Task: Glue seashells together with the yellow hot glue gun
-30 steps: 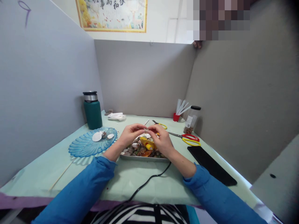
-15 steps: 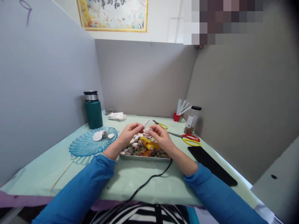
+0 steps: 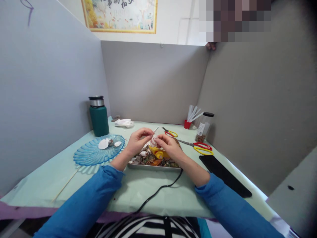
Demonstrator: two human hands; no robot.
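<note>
Over a metal tray (image 3: 153,168) of mixed shells, my right hand (image 3: 171,145) pinches a pinkish-white shell (image 3: 153,142) between thumb and fingers. My left hand (image 3: 138,139) is closed in a pinch just beside the shell's upper left edge. Whatever sits between its fingertips, if anything, is too small to make out. Below both hands a yellow glue gun (image 3: 156,152) lies on the shells, and a black cord (image 3: 160,187) runs from the tray toward me.
At left are a blue scalloped plate (image 3: 85,153) with a few shells, a thin stick (image 3: 65,185) and a green bottle (image 3: 99,119). Scissors (image 3: 201,148), smaller scissors (image 3: 170,133), a jar (image 3: 201,130), a red cup of glue sticks (image 3: 187,124) and a black slab (image 3: 225,177) lie right. Another person's hand (image 3: 211,46) grips the partition.
The pinkish-white shell has tilted and shifted slightly left and down in my right hand. My left fingertips have risen a little along its edge. Another person's hand shows more at the partition.
</note>
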